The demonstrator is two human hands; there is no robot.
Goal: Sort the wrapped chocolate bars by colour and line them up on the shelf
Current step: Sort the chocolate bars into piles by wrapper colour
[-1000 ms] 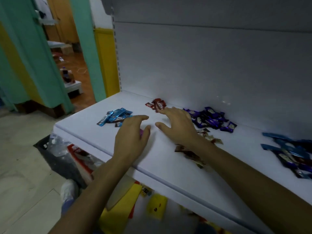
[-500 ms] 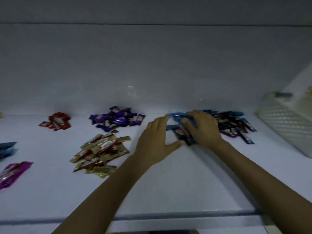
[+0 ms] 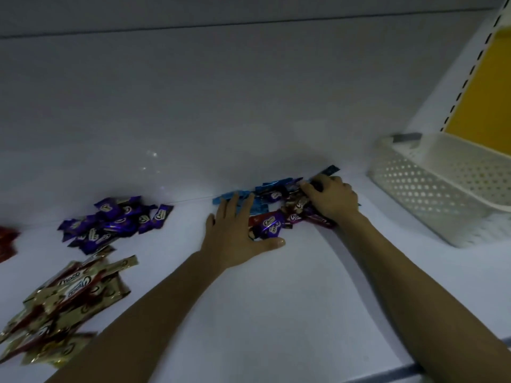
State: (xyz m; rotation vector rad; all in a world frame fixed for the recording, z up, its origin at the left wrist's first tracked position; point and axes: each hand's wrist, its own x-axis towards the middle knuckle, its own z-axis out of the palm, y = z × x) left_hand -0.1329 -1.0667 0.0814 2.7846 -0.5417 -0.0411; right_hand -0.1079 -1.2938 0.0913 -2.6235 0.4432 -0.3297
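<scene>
On the white metal shelf (image 3: 276, 313), gold-wrapped bars (image 3: 69, 294) and purple-wrapped bars (image 3: 116, 222) are heaped apart by colour. The unsorted heap of blue, purple and red wrapped chocolate bars (image 3: 272, 223) at the back wall is steadied by the flat, open left hand (image 3: 237, 233), while some are gripped by the curled right hand (image 3: 331, 201).

On your flat white shelf board (image 3: 276, 299), a loose heap of purple foil-wrapped chocolate bars (image 3: 116, 225) lies left of centre near the back wall, the wrappers crossing at all angles. In front of it, at your near left, gold-and-red wrapped bars (image 3: 69, 299) sprawl in a wider, overlapping heap. A few red wrapped bars (image 3: 7, 241) are cut off by the left edge. To the right, against the back wall, you have a mixed pile of light blue, purple and dark wrapped bars (image 3: 276, 205), jumbled and unsorted.
</scene>
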